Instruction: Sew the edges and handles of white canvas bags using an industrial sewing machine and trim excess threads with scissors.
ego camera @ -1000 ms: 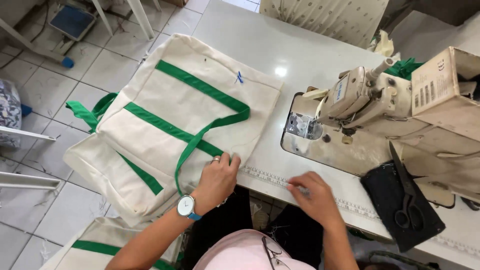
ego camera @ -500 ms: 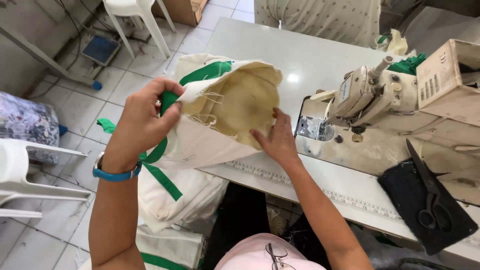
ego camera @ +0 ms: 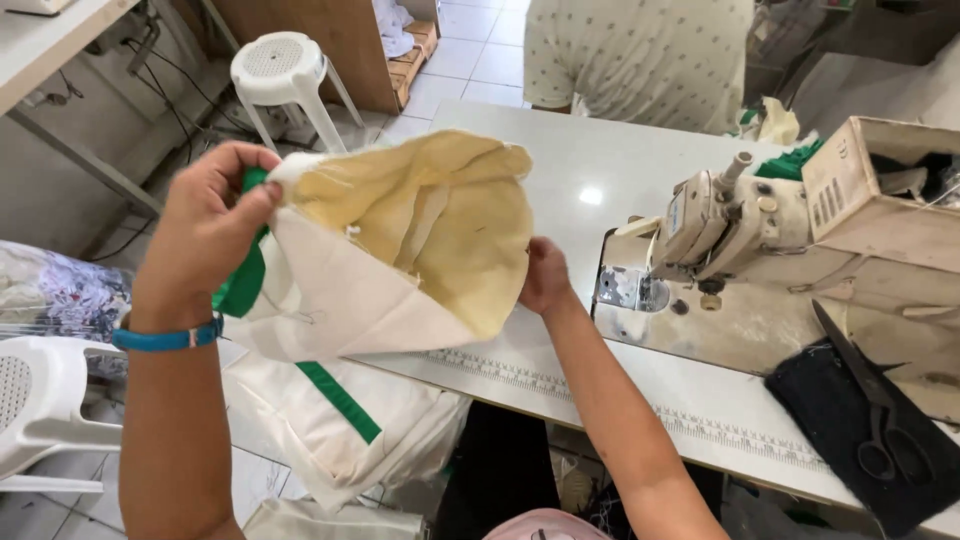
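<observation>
Both hands hold a cream canvas tote bag (ego camera: 400, 250) with green straps above the white counter (ego camera: 560, 170), its mouth spread wide. The left hand (ego camera: 205, 230) pinches the rim; the right hand (ego camera: 545, 280) grips the opposite edge. The sewing machine (ego camera: 730, 225) stands idle, so the opening-out looks midway.

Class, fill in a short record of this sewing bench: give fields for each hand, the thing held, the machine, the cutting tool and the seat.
left hand: grips bag's green-trimmed edge, raised
right hand: holds bag's opposite edge
bag: cream cloth, held open, lining showing
sewing machine: on white table, right of bag
scissors: lying on black cloth
stool: white plastic, on floor
</observation>
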